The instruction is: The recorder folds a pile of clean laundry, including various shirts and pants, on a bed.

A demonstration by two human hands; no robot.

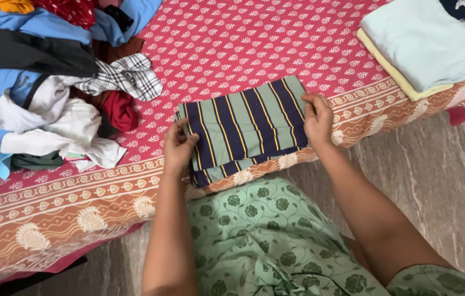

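while the striped cloth (243, 129) lies folded into a neat rectangle at the near edge of the bed (232, 44), both hands hold it by its ends; the left hand (177, 147) pinches the left edge between thumb and fingers, and the right hand (318, 118) has its fingertips closed on the right edge, pressing it flat; the cloth is dark blue and grey-green with thin yellow lines, and its layers sit square, one on another; by the look of it the fold is nearly finished and is being squared up; a next move would call for an even lift from both ends, so the layers do not slide apart; to the far left a heap of unfolded clothes (51, 82) sprawls over the red printed bedsheet, a checked piece and a white one on top; at the far right a stack of folded cloths (419, 44), pale blue over yellow, lies well apart from the hands; near the person the floor (441, 181) shows grey stone.
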